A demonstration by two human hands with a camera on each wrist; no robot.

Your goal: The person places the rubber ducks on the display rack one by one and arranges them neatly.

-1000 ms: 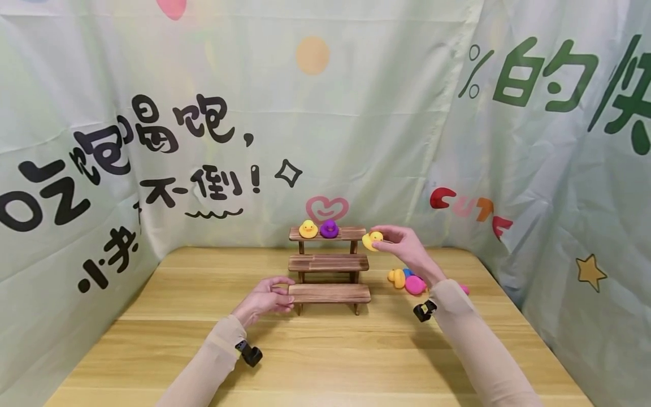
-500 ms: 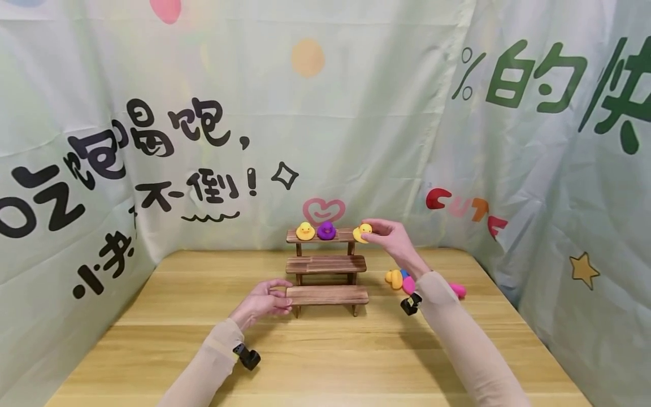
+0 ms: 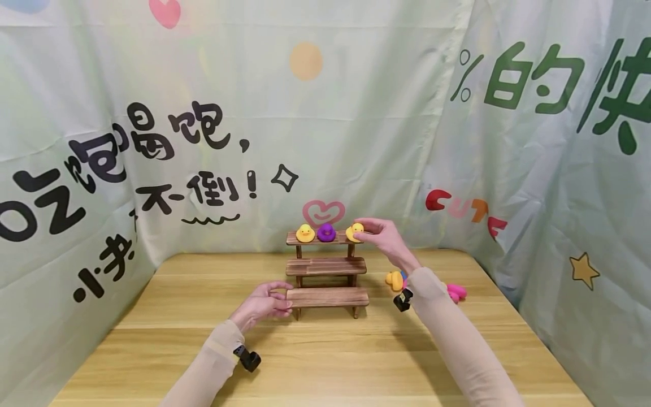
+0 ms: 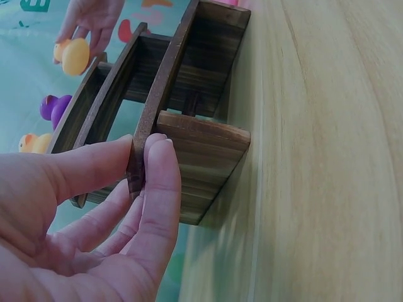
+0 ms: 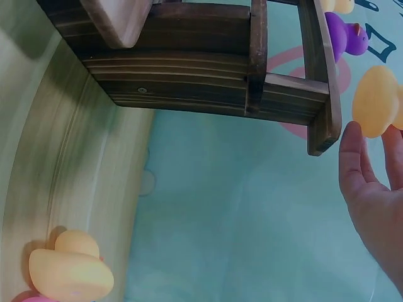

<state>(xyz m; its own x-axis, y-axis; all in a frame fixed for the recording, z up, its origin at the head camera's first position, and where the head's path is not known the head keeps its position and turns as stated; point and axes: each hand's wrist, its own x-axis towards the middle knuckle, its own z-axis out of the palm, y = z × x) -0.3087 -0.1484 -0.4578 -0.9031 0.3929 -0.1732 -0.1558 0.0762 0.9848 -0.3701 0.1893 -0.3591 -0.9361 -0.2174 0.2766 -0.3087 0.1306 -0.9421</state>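
Observation:
A three-tier wooden display stand (image 3: 325, 266) stands on the table. My left hand (image 3: 260, 305) pinches the left end of its lowest board, thumb on one face and fingers on the other in the left wrist view. At the right end of the top board, my right hand (image 3: 386, 240) holds a yellow rubber duck (image 5: 376, 100) between thumb and fingers. In the right wrist view this duck appears slightly off the board; contact with it cannot be made out. A purple rubber duck (image 3: 326, 232) and another yellow rubber duck (image 3: 305, 233) sit further left on that board.
Right of the stand lie more rubber toys on the wooden table (image 3: 325, 362), among them an orange-yellow duck (image 3: 394, 280) and a pink toy (image 3: 456, 292), partly hidden by my right forearm. A printed cloth (image 3: 244, 68) hangs behind and at both sides.
My right hand has carried the yellow duck leftward, from beside the top board to over its right end, nearer the purple duck. My left hand keeps its place on the lowest board.

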